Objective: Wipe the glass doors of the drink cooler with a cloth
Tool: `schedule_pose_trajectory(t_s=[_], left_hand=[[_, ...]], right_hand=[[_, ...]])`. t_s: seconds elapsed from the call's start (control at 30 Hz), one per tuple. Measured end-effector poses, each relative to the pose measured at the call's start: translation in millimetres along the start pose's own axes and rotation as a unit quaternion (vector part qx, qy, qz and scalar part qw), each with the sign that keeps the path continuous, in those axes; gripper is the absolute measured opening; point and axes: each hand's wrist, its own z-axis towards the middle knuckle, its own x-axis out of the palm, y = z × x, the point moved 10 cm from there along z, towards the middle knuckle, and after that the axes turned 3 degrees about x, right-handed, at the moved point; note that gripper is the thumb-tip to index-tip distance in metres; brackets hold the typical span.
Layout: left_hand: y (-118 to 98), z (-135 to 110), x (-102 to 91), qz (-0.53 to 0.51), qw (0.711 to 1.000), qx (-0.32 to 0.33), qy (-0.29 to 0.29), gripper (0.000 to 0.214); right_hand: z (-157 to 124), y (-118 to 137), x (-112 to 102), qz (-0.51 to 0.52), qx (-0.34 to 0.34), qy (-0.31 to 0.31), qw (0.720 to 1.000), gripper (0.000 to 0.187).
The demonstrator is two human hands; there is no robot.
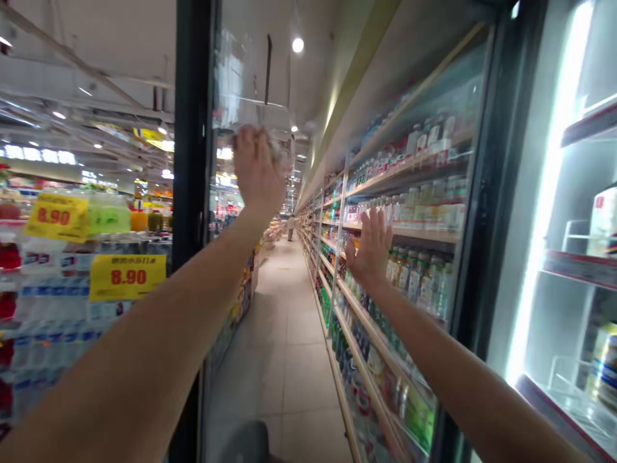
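Note:
An open glass door [289, 308] of a refrigerated display case stands in front of me, with a dark frame [194, 128] along its left side. High on the glass, my left hand [260, 170] presses a blurred, greyish cloth [277, 151] against the pane; its fingers cover most of it. A whitish smear [229, 83] marks the glass above that hand. Lower and to the right, my right hand [371, 247] lies against the same pane with its fingers stretched out and nothing in them.
Lit cooler shelves [583, 267] with packages stand at the right. Through the glass show a tiled aisle [303, 360], shelves of bottles [424, 276] and a distant person [290, 226]. Stacked bottled drinks [53, 328] with yellow price signs [128, 276] are at the left.

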Motion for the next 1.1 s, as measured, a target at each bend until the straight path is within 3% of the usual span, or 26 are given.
schedule_pose_trajectory(t_s=[0.1,0.17,0.2,0.27,0.37,0.43,0.5,0.57,0.63,0.67,0.77,0.87,0.97,1.1], left_hand=[[-104,-42,50.9,-0.025,0.985,0.158,0.057,0.054],[-144,-70,71.4,-0.034,0.969,0.234,0.078,0.051],[-148,-77,74.3,-0.035,0.961,0.261,0.081,0.049],[-123,-71,63.7,-0.031,0.961,0.265,0.071,0.05],[-37,-37,14.2,-0.011,0.993,0.116,-0.034,0.057],[-15,-34,-7.3,0.002,0.993,0.071,-0.094,0.057],[-41,-50,1.9,0.006,0.987,0.136,-0.084,0.052],[-85,-79,27.2,0.007,0.973,0.226,-0.044,0.049],[-123,-109,53.3,0.018,0.941,0.337,0.011,0.049],[-125,-113,58.8,0.032,0.939,0.341,0.017,0.049],[-95,-93,50.4,0.054,0.965,0.258,-0.001,0.058],[-66,-75,36.0,0.034,0.972,0.232,0.021,0.073],[-40,-81,21.0,0.04,0.966,0.249,0.049,0.085],[14,-98,-13.1,0.109,0.977,0.182,-0.001,0.076]], right_hand=[[-2,-10,-8,0.058,-0.006,-0.03,0.998,0.062],[-7,-20,-16,0.093,-0.023,-0.037,0.995,0.061],[-11,-24,-20,0.102,-0.036,-0.038,0.993,0.06],[-18,-33,-26,0.106,-0.055,-0.037,0.992,0.058],[-25,-40,-31,0.113,-0.063,-0.051,0.99,0.058],[-27,-39,-32,0.127,-0.063,-0.062,0.988,0.058],[-28,-40,-31,0.137,-0.062,-0.068,0.986,0.057],[-30,-43,-30,0.143,-0.066,-0.067,0.985,0.057],[-31,-45,-31,0.147,-0.074,-0.066,0.984,0.057],[-31,-45,-32,0.147,-0.078,-0.068,0.984,0.057],[-19,-26,-34,0.143,-0.086,-0.065,0.984,0.057],[5,28,-19,0.159,-0.14,-0.006,0.977,0.055],[29,79,9,0.135,-0.152,0.059,0.977,0.049],[53,105,30,0.022,-0.104,0.055,0.993,0.045]])
